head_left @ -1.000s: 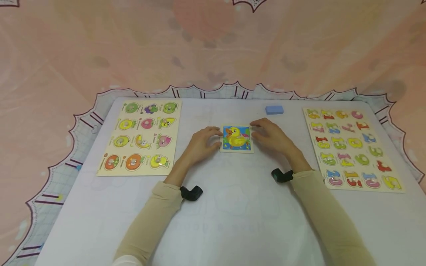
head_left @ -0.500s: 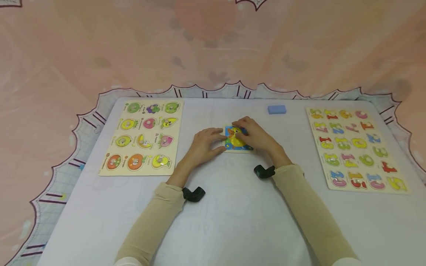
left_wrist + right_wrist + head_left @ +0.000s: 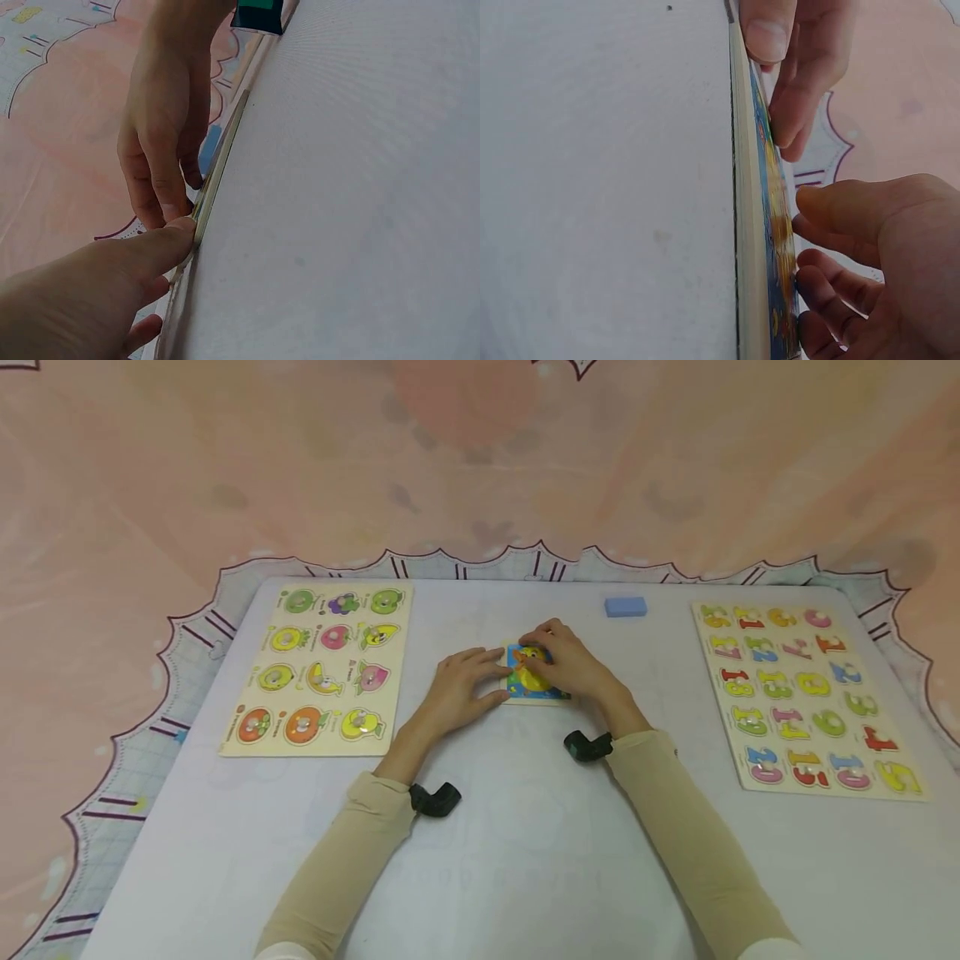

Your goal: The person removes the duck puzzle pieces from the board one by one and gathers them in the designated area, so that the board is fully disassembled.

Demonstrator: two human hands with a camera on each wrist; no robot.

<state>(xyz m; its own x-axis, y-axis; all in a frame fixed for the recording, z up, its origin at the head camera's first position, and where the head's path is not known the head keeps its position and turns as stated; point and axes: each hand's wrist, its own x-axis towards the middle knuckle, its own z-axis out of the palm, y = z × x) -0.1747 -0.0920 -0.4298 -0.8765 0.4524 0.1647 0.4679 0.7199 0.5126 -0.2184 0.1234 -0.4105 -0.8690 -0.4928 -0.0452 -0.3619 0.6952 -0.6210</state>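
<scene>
A small square duck puzzle (image 3: pixel 517 690), with a yellow duck on blue and a pale wooden rim, lies flat on the white table. My left hand (image 3: pixel 457 689) rests at its left side, fingers loosely bent, thumb and fingertips along the rim. From the right, my right hand (image 3: pixel 573 667) reaches over the picture with its fingertips on the duck's surface. That hand hides the upper right of the puzzle. Edge-on in the right wrist view, the puzzle (image 3: pixel 769 225) lies flat under the bent fingers (image 3: pixel 829 292); no piece shows lifted.
To the left lies a fruit peg board (image 3: pixel 341 675), and to the right a number peg board (image 3: pixel 810 702). A blue block (image 3: pixel 626 607) sits near the back edge. The white table (image 3: pixel 517 860) spreads out in front, and a patterned cloth (image 3: pixel 480 468) hangs behind.
My right hand has moved left from the puzzle's right edge onto the duck picture, then stayed nearly still. The left hand keeps its place at the left rim.
</scene>
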